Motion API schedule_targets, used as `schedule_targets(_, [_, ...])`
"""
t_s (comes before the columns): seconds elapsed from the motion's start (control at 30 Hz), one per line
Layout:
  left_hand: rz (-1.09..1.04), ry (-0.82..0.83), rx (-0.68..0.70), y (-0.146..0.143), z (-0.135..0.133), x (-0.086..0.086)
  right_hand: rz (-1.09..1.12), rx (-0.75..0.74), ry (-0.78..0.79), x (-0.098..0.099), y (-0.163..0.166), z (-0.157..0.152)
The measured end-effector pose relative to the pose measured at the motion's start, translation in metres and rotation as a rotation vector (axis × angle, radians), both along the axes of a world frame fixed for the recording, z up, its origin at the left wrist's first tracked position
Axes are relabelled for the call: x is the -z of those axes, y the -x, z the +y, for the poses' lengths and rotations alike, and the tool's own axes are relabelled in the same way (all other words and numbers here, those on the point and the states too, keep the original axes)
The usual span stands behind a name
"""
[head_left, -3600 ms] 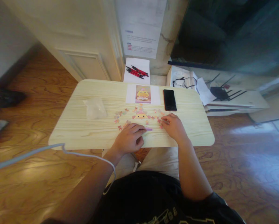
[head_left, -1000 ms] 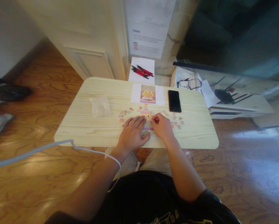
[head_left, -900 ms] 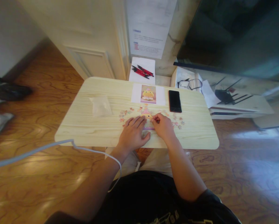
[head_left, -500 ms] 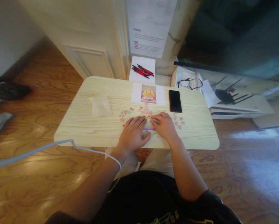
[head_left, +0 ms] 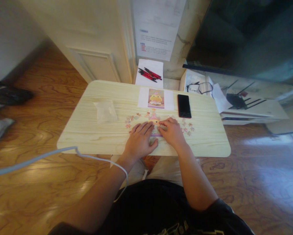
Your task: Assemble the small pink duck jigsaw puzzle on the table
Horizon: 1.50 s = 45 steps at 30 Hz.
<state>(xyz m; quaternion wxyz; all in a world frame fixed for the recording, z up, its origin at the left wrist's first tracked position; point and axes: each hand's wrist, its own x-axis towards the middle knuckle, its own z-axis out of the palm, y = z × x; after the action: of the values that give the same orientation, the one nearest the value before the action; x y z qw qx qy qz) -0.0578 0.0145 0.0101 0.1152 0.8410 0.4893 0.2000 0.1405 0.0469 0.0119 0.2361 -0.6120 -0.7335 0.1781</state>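
A partly joined jigsaw puzzle [head_left: 154, 120], with a yellow figure and a pink top, lies on the pale wooden table [head_left: 83, 137]. My left hand [head_left: 141, 138] rests flat over its left side, fingers stretched out and thumb apart. At the puzzle's right side my right hand [head_left: 172, 130] is closed, thumb and forefinger pinched at its edge; whatever sits between them is too small to make out. Loose jigsaw pieces [head_left: 128, 125] are scattered left of my hands, and more puzzle pieces [head_left: 189, 130] lie to the right. Beyond the puzzle is a printed reference picture [head_left: 156, 98] of the same yellow figure.
A black phone [head_left: 184, 106] lies right of the picture, and a clear plastic bag [head_left: 106, 111] at the left. Red pens [head_left: 150, 74] rest on paper behind the table. Glasses [head_left: 202, 87] sit at the back right. A grey cable [head_left: 95, 158] crosses my left forearm.
My right hand has shifted very slightly at the puzzle's right edge. My left hand stays in place.
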Motion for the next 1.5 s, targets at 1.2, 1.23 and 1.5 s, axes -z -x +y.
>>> schedule_targets(1.2, [0.023,-0.025,0.010,0.001,0.000,0.003,-0.086,0.192,-0.023,0.002,-0.062,-0.008])
schedule_targets(1.23, [0.018,-0.026,0.011,0.000,0.000,0.003,-0.085,0.194,-0.029,0.001,-0.061,-0.007])
schedule_targets(1.5, [-0.006,-0.015,0.026,0.001,0.000,0.003,-0.150,0.226,-0.038,-0.002,-0.050,-0.002])
